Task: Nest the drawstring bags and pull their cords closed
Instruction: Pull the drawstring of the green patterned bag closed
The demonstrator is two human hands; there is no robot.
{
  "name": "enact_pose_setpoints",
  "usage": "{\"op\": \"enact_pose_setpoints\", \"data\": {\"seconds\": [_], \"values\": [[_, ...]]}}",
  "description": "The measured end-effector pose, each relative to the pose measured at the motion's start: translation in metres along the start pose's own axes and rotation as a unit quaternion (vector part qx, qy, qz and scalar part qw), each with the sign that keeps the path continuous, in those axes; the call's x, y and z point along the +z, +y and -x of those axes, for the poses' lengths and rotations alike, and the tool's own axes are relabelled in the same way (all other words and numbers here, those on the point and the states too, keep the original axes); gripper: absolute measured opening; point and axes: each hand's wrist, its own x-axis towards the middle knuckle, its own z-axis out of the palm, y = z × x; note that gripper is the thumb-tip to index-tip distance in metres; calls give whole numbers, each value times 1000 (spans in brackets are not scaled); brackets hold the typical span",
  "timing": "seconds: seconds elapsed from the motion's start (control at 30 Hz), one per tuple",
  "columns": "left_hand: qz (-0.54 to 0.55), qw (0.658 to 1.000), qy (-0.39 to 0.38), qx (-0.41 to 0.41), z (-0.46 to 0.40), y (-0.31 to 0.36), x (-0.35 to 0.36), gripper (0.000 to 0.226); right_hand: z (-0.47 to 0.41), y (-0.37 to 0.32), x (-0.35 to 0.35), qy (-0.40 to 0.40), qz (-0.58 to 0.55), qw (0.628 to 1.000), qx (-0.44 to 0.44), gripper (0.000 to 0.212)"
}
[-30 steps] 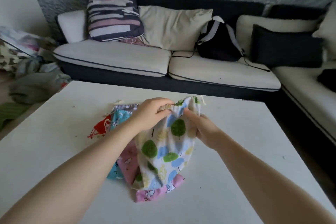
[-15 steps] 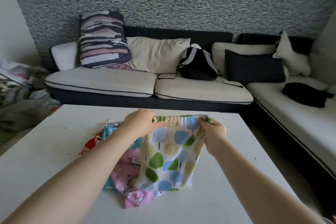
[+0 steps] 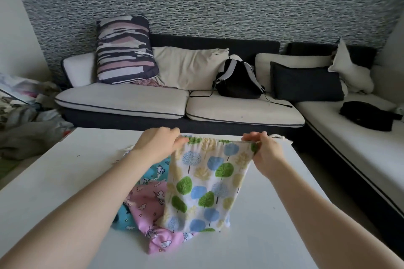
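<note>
- Both hands work the top hem of a white cotton drawstring bag printed with green, blue and yellow trees (image 3: 207, 183): the left hand (image 3: 158, 144) pinches one corner, the right hand (image 3: 265, 152) pinches the other, and the hem looks stretched wide between them
- Beneath it on the white table (image 3: 273, 236) lie a pink unicorn-print bag (image 3: 153, 207) and a turquoise one (image 3: 157, 169); none looks nested yet, so I'd say the job has barely begun
- A pale cord (image 3: 282, 138) trails beside the right hand, undrawn
- Beyond, a cream sofa (image 3: 122, 102) holds a black backpack (image 3: 238, 81)

home living room: sofa (image 3: 179, 102), cushions (image 3: 125, 50).
</note>
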Motion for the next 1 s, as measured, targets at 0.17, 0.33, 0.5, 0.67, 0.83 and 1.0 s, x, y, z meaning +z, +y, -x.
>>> {"op": "enact_pose_setpoints", "data": {"seconds": [0.17, 0.33, 0.5, 0.67, 0.83, 1.0], "values": [[218, 967, 8, -128, 2, -3, 13, 43, -6, 3, -8, -1, -271, 961, 54, 41], [856, 416, 9, -306, -5, 10, 8, 48, 4, 1, -2, -20, -324, 945, 29, 42], [958, 177, 58, -218, -6, 23, 9, 48, 13, -10, -3, -80, -189, 979, -8, 42], [934, 224, 106, -257, -10, 27, 8, 47, 17, -25, 0, -59, 31, 995, -78, 40], [835, 313, 177, -416, 8, -13, 29, 43, 21, -24, -28, 90, 232, 963, -99, 29], [756, 583, 78, -287, 5, 12, 8, 41, 34, -17, 3, 12, 362, 923, -129, 39]]}}
